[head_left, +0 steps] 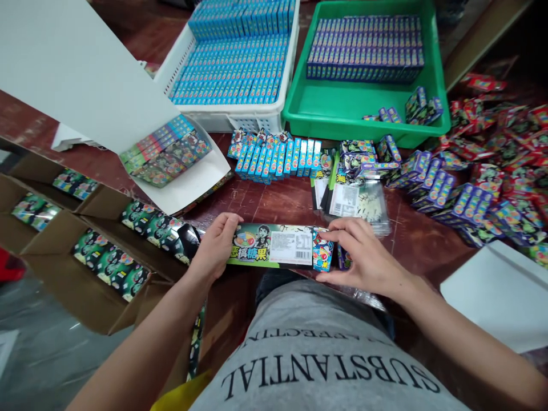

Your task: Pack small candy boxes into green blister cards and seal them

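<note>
My left hand (220, 242) grips the left end of a long printed candy pouch (252, 257), held level just in front of my body. A white label with a barcode covers its right half. At the pouch's right end, the thumb and fingers of my right hand (353, 248) close on a small blue candy box (322, 251). How far that box sits inside the pouch I cannot tell. A purple box (343, 258) shows partly under my right fingers. Beyond the pouch lie flat printed pouches (346, 197) and a row of blue candy boxes (278, 160).
A white crate (257, 117) of blue boxes and a green tub (363, 123) with purple boxes stand at the back. Purple boxes (432, 182) and red packets (496, 140) are heaped on the right. Cartons (103, 308) with packed pouches stand at left, near a white box (205, 177).
</note>
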Demonstrator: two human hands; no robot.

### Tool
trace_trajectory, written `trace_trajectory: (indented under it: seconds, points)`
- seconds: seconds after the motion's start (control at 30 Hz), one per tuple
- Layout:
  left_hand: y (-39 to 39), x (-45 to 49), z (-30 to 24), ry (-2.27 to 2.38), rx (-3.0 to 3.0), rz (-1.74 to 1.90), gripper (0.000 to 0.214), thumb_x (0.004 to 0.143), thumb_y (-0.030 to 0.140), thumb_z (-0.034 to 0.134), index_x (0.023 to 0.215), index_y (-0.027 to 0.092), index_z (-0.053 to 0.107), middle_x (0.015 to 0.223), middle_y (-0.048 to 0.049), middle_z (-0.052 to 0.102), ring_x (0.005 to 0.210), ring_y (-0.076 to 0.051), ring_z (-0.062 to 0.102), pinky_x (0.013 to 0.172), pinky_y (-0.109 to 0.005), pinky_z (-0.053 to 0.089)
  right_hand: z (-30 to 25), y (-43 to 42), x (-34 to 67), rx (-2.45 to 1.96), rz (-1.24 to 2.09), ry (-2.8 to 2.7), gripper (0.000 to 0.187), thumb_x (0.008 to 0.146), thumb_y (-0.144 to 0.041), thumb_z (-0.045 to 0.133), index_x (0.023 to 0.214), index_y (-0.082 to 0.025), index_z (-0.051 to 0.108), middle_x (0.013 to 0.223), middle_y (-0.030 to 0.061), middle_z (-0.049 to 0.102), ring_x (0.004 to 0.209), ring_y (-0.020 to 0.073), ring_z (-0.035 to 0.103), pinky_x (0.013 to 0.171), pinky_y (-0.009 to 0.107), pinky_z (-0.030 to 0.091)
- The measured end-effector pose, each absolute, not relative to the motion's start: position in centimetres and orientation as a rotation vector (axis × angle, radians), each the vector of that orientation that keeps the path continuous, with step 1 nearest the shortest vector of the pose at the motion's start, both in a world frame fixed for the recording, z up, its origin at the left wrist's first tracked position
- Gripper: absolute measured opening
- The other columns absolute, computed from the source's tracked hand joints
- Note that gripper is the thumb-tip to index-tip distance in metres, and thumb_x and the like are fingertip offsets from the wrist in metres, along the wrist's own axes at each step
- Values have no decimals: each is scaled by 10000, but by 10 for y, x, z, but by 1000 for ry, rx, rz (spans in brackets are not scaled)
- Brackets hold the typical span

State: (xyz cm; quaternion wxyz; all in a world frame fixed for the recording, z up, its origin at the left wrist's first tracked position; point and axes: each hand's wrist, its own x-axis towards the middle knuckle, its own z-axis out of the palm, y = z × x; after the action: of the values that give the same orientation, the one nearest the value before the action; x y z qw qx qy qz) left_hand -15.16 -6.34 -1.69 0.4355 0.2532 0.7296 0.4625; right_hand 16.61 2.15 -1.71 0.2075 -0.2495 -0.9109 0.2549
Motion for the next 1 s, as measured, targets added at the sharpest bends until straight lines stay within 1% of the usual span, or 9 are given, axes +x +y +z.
trace_trajectory:
  seconds: [0.1,0.2,0.33,0.47,0.6,0.7,0.77,0.83,1.0]
  points:
    - [-59,-151,-14,1790,624,1166,335,845,544,676,910,230,580,650,74,511,510,-97,499,476,-202,426,-16,21,167,-676,698,-2502,732,789,-592,791,1367,-247,506,1277,134,566,1195,334,531,1020,542,466]
    - [-56,-151,-12,1806,573,1182,342,828,539,690,908,225,582,640,75,514,487,-96,491,447,-204,412,-16,17,168,-730,667,-2431,735,793,-562,799,1388,-263,488,1285,135,555,1202,341,531,1010,551,466]
    - [-54,-150,-9,1812,575,1122,336,832,543,671,906,230,576,614,75,515,457,-107,491,418,-212,393,-15,18,172,-684,770,-2452,742,772,-587,804,1379,-288,499,1288,125,555,1215,350,533,1004,552,480]
    - [-52,-148,-11,1825,600,1114,303,855,533,639,906,242,575,608,75,510,456,-113,487,429,-219,401,-11,24,174,-617,811,-2454,718,771,-571,813,1362,-293,516,1282,114,565,1214,335,548,1016,529,489]
    - [-51,-149,-15,1835,597,1160,295,863,530,643,912,246,581,634,65,524,488,-119,511,446,-222,408,-7,22,176,-740,751,-2408,698,803,-537,792,1381,-274,502,1313,133,550,1235,340,540,1025,536,483]
    - [-52,-150,-17,1804,638,1154,294,868,524,653,899,240,588,632,62,522,490,-113,502,446,-216,404,-6,21,179,-683,876,-2463,695,788,-549,801,1355,-256,525,1315,132,560,1248,326,542,1039,510,479]
    - [-53,-150,-17,1794,657,1143,294,871,521,660,895,236,591,625,63,522,485,-108,493,447,-211,404,-7,22,181,-575,991,-2504,707,784,-560,801,1359,-261,519,1319,120,578,1254,312,548,1048,499,472]
    - [-53,-151,-15,1801,665,1145,299,871,525,666,902,238,589,620,66,522,479,-107,492,449,-211,409,-8,23,183,-526,1035,-2504,715,792,-560,794,1375,-267,502,1336,115,587,1263,304,548,1060,505,459]
    - [-53,-151,-8,1787,731,1013,354,864,573,669,898,230,589,610,66,513,463,-107,468,425,-210,373,-11,23,185,-584,946,-2533,679,818,-564,778,1374,-269,523,1365,120,583,1273,307,536,1079,527,432]
